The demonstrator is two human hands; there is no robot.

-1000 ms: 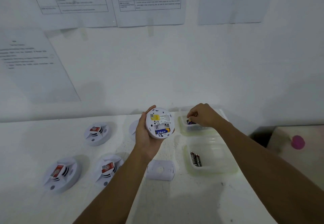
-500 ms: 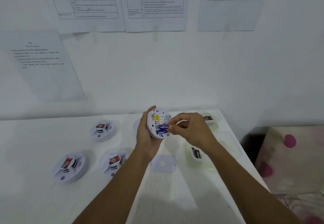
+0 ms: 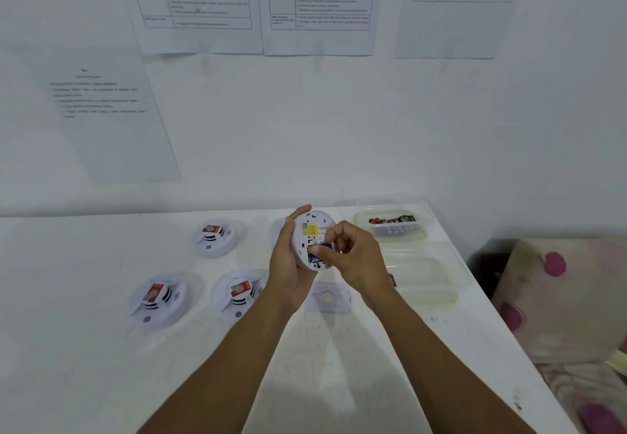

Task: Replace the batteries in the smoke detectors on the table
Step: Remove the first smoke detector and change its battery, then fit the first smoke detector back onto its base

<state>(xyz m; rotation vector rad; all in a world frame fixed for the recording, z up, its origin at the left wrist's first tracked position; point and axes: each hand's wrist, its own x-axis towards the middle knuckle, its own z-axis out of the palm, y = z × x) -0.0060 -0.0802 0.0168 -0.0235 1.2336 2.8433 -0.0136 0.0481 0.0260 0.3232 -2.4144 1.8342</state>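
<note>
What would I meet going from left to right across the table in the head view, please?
White round smoke detector with a red label → second such detector → left hand → held white detector → right hand pinching a purple battery → clear plastic tub of batteries.

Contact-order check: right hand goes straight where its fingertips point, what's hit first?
Right hand would press its blue battery into the held smoke detector's open back; contact looks near-immediate, depth unclear.

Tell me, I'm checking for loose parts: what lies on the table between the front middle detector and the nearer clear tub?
Head view: a flat white plate with a round hole lies between detector and tub.
</note>
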